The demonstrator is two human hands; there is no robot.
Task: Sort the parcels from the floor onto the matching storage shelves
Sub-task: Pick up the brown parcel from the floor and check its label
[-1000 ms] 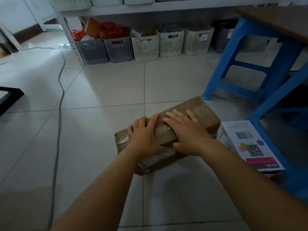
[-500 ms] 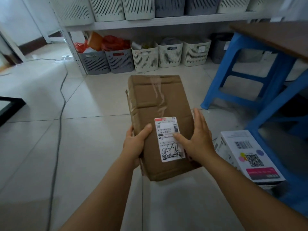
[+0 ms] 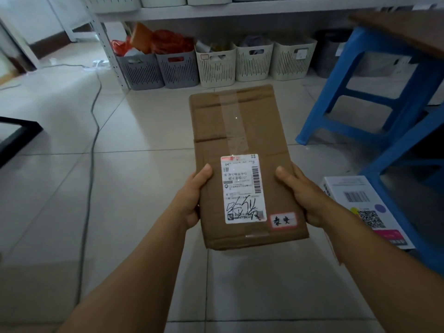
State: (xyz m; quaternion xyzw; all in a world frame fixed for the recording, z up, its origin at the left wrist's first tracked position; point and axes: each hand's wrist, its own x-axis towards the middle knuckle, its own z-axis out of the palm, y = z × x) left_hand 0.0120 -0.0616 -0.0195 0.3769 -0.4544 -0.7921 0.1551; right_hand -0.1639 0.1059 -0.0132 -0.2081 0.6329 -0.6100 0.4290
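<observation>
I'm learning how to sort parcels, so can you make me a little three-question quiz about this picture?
1. True or false: both hands hold the brown box up off the floor.
2. What colour is the stool? A red, B blue, C green.
3. Fill in: the white box lies on the ____.

Key
1. True: the left hand and right hand grip its sides.
2. B.
3. Floor.

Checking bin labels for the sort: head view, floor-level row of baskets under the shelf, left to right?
Grey basket with red bags → grey basket with orange-red contents → cream basket → cream basket → cream basket → dark bin, partly behind the blue stool.
</observation>
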